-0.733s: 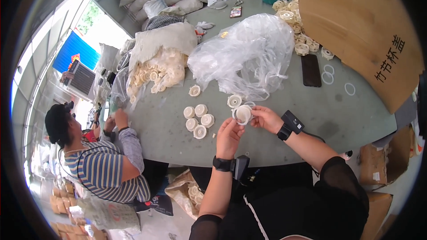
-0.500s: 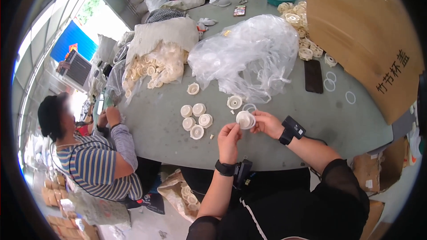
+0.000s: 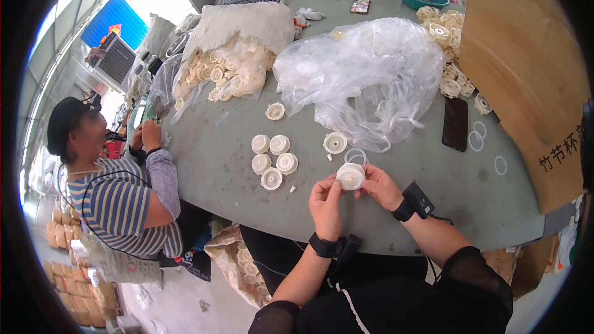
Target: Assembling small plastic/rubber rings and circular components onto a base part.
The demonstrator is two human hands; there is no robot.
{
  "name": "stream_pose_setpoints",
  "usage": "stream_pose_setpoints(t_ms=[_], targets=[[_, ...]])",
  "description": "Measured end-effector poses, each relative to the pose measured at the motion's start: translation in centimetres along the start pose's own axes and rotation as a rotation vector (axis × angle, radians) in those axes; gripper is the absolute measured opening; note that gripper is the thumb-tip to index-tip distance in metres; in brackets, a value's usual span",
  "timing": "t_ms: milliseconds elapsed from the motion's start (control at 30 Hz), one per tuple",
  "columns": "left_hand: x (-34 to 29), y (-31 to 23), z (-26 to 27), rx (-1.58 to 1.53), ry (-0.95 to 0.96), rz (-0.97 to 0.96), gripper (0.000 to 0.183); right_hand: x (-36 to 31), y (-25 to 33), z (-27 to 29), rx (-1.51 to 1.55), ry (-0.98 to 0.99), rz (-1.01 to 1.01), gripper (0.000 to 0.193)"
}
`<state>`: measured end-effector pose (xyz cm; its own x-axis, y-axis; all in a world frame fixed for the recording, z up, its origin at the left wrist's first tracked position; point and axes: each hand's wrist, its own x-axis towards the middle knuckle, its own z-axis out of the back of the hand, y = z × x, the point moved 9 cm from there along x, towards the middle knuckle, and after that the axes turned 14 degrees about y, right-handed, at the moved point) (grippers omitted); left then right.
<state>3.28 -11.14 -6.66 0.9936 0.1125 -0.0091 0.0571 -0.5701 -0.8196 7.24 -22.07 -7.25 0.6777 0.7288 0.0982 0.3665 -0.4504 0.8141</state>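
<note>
A round white plastic lid (image 3: 350, 177) with a small centre knob is held tilted above the near part of the table. My left hand (image 3: 326, 205) grips its left edge between thumb and fingers. On the opposite edge my right hand (image 3: 378, 188) pinches it too. Just beyond lie clear sealing rings (image 3: 356, 156) and another cream lid part (image 3: 335, 143), with a tiny white plug (image 3: 329, 157) beside it. Left of my hands, several white lids (image 3: 286, 163) sit in a cluster, and a second small plug (image 3: 292, 190) lies near them. A single cream lid part (image 3: 275, 111) rests farther off.
A crumpled clear plastic bag (image 3: 371, 80) covers the table's middle. A sack (image 3: 241, 28) spills cream parts at the far left. At right are a phone (image 3: 455, 125), loose rings (image 3: 500, 165) and a large cardboard box (image 3: 526, 68). Co-workers sit at left and at the far side.
Both hands have moved slightly nearer with the lid, and its round face now shows more fully. The whole view has shifted a little.
</note>
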Motion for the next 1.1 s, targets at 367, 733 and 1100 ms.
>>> stream_pose_setpoints(t_ms=[367, 733, 1100], targets=[[-1.1, 0.0, 1.5, -0.012, -0.073, 0.082, 0.009, -0.6, -2.0, -1.4, 0.028, -0.053, -0.113, 0.020], [-1.0, -0.2, 1.8, 0.019, 0.015, 0.148, 0.019, 0.5, -3.1, -2.7, 0.158, 0.015, -0.183, 0.024], [-2.2, -0.1, 0.5, 0.098, 0.103, 0.145, 0.020, -0.1, -3.0, -1.5, 0.251, -0.003, -0.174, 0.021]])
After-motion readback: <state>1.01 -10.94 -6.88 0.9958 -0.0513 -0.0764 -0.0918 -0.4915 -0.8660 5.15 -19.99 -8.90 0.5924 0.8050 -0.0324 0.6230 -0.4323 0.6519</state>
